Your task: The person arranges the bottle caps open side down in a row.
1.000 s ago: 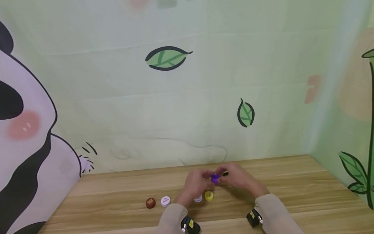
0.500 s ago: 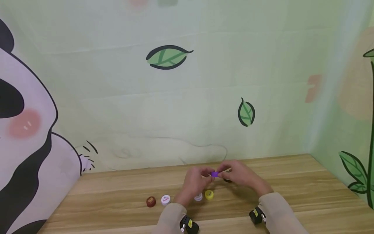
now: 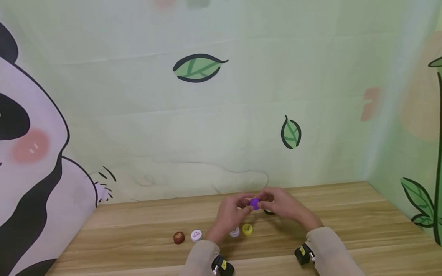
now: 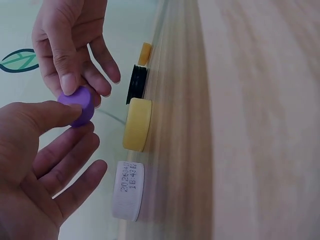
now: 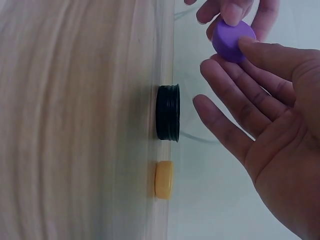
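Observation:
A purple bottle cap (image 3: 254,203) is held up above the wooden table between both hands. My left hand (image 3: 229,214) pinches its left side between thumb and fingers, and my right hand (image 3: 283,205) pinches the right side. The left wrist view shows both thumbs pressed on the purple cap (image 4: 80,106), other fingers spread loosely. Below the right hand lies a black cap (image 5: 168,113), partly hidden in the head view. A yellow cap (image 3: 247,229) and a white cap (image 3: 235,232) lie near the left hand, which covers part of the white one.
Further left on the table (image 3: 138,222) lie a brown-red cap (image 3: 178,237) and another white cap (image 3: 196,235). A small orange cap (image 5: 164,180) sits beyond the black one. A printed cloth wall (image 3: 221,134) rises behind the table's back edge.
Both hands have lifted the purple cap slightly and turned it over: its hollow side showed first, then its edge, now its flat round face. The right hand shifted a little right.

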`<state>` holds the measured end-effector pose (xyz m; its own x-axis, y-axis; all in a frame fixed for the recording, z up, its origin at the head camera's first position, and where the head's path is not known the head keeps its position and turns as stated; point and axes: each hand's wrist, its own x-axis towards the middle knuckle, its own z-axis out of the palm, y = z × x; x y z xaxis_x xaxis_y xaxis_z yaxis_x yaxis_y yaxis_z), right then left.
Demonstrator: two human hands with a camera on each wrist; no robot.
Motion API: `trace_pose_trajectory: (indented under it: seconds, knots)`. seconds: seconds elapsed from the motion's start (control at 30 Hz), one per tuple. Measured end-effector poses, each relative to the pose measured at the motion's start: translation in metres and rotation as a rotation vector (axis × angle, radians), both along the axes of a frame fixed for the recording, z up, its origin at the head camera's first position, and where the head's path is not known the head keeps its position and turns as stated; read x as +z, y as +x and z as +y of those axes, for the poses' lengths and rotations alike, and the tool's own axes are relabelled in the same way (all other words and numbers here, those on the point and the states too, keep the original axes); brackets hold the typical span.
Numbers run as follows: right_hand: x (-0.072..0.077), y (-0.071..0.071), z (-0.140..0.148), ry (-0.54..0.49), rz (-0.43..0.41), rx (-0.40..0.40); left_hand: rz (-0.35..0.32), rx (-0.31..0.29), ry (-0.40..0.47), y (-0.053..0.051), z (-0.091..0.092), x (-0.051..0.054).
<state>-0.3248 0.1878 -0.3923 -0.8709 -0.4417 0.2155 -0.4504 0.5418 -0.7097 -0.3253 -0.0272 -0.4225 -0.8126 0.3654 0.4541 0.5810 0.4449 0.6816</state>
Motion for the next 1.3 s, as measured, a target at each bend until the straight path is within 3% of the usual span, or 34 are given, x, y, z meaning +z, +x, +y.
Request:
trace_pose_trajectory:
  seconds: [0.37,0.73,1.07,1.3]
  knots:
    - [0.000,0.001,0.001,-0.069,-0.032,0.018,0.041,-0.021,0.008,0.001,0.000,0.002]
    - [0.004,0.003,0.004,-0.037,0.026,0.083,0.051,-0.026,-0.001,-0.001,0.000,0.000]
    - [0.005,0.007,0.008,-0.048,0.001,0.093,-0.014,-0.072,0.042,0.001,0.002,0.003]
    - [0.004,0.007,0.010,-0.052,-0.018,0.141,-0.068,-0.088,0.027,0.004,0.002,0.005]
